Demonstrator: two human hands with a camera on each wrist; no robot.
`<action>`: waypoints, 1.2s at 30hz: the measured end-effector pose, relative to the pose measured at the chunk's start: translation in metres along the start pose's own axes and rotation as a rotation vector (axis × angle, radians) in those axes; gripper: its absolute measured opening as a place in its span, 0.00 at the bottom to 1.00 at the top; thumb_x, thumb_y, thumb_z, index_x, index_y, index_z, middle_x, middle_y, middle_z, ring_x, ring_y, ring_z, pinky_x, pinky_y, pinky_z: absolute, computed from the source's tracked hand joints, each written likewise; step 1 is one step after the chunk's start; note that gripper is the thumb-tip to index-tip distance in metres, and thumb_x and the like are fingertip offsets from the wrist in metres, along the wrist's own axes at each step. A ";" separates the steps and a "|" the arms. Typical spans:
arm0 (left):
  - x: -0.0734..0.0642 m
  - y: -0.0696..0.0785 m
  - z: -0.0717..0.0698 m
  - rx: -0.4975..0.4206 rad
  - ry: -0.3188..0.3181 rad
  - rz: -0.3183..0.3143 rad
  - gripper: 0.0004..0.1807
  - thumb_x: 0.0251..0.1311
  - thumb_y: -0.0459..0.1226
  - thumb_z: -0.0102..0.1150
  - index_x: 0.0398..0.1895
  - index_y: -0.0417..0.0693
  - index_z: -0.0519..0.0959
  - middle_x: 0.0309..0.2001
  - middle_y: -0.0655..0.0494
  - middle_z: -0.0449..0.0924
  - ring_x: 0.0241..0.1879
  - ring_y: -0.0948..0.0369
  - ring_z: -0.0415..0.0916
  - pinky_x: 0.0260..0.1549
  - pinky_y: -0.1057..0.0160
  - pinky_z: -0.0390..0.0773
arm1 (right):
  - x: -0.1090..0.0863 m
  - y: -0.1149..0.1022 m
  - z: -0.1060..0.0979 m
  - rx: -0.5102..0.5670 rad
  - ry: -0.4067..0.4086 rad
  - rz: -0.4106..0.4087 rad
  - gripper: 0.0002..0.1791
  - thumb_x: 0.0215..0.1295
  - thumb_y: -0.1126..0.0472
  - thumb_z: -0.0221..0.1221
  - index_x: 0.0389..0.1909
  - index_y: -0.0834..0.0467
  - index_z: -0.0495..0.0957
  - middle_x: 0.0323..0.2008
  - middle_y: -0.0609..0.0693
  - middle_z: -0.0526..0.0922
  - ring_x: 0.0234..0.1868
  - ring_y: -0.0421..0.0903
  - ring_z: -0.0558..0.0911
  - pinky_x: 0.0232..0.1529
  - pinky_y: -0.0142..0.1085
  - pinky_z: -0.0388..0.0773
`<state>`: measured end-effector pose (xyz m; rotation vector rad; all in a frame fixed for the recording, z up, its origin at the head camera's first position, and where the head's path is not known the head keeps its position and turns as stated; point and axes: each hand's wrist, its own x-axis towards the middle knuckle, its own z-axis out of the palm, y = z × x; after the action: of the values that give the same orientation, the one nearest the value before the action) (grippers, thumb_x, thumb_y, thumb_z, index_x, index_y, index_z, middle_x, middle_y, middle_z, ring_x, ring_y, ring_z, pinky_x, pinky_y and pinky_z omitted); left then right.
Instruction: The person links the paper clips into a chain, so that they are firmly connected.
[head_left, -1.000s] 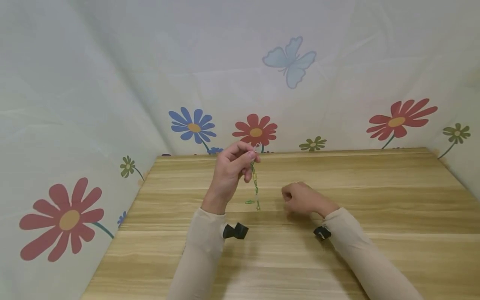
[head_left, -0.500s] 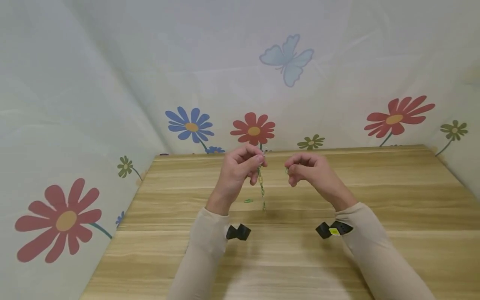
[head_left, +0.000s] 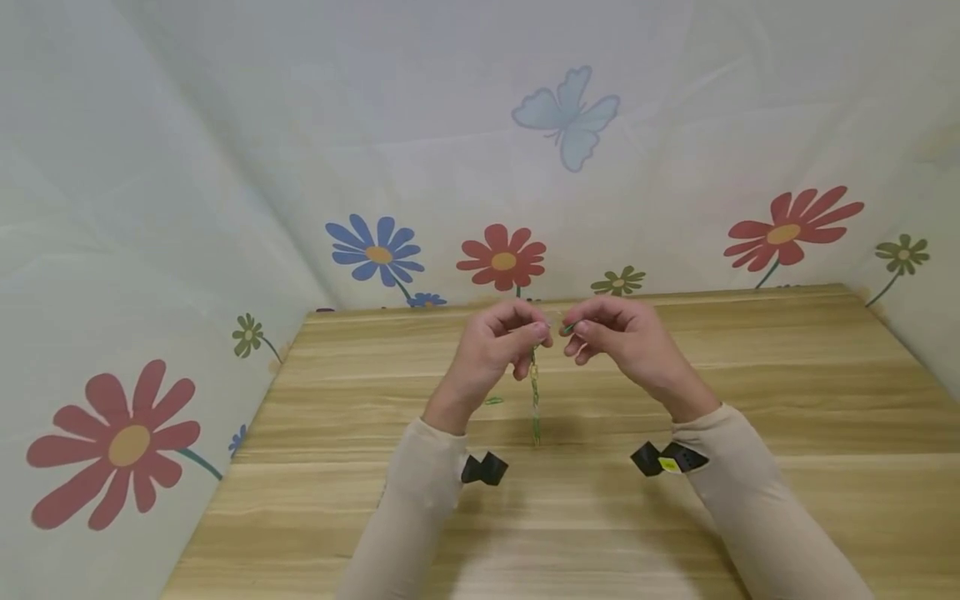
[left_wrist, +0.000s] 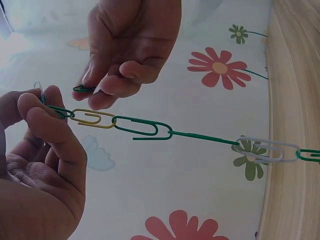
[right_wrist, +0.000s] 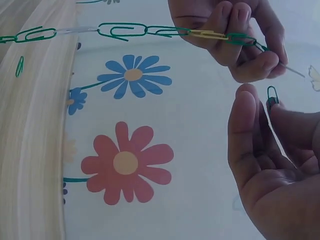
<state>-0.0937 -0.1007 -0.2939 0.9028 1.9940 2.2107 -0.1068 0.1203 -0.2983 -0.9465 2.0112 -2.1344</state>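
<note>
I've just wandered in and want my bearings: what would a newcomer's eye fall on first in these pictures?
Probably the large red flower on the pale wall at the left of the head view. Next, the chain of green, yellow and pale paper clips hanging from the left grip, with the right grip close by, pinching a single green clip.

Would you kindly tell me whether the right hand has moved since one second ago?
Yes: in the head view, the right hand now appears higher, closer to the table's far edge.
</note>
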 end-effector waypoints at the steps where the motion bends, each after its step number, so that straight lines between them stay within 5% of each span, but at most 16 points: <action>1: 0.000 0.000 0.001 0.008 0.000 -0.007 0.09 0.70 0.32 0.55 0.43 0.31 0.77 0.33 0.52 0.79 0.16 0.60 0.66 0.17 0.67 0.72 | 0.000 -0.001 0.001 -0.029 0.011 -0.012 0.08 0.74 0.75 0.52 0.47 0.74 0.78 0.37 0.54 0.84 0.34 0.46 0.85 0.35 0.38 0.84; 10: 0.002 -0.003 0.003 0.037 0.022 -0.080 0.08 0.71 0.34 0.57 0.40 0.36 0.80 0.30 0.51 0.77 0.16 0.61 0.65 0.16 0.67 0.70 | -0.005 -0.013 0.016 -0.295 0.168 -0.174 0.13 0.71 0.77 0.55 0.52 0.70 0.80 0.35 0.61 0.82 0.30 0.48 0.84 0.35 0.34 0.83; 18: 0.003 -0.002 0.004 0.048 0.057 -0.115 0.14 0.71 0.36 0.57 0.41 0.28 0.77 0.28 0.53 0.77 0.16 0.62 0.66 0.16 0.69 0.70 | -0.006 -0.019 0.022 -0.539 0.201 -0.350 0.16 0.63 0.79 0.62 0.50 0.65 0.81 0.34 0.52 0.86 0.27 0.45 0.84 0.33 0.28 0.81; 30: 0.003 -0.004 0.006 0.054 0.074 -0.157 0.09 0.71 0.35 0.58 0.36 0.36 0.78 0.26 0.52 0.78 0.15 0.63 0.65 0.15 0.68 0.70 | -0.008 -0.024 0.015 -0.559 0.298 -0.468 0.12 0.60 0.81 0.63 0.42 0.67 0.83 0.32 0.52 0.85 0.25 0.44 0.82 0.32 0.27 0.80; 36: 0.003 -0.003 0.006 0.020 0.071 -0.134 0.08 0.71 0.36 0.57 0.36 0.40 0.78 0.26 0.52 0.77 0.15 0.62 0.66 0.15 0.68 0.69 | -0.006 -0.025 0.014 -0.698 0.251 -0.495 0.12 0.59 0.80 0.65 0.42 0.66 0.84 0.32 0.52 0.86 0.24 0.40 0.82 0.30 0.25 0.78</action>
<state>-0.0947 -0.0936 -0.2956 0.6799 2.0447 2.1835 -0.0862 0.1142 -0.2780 -1.4396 3.0164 -1.8002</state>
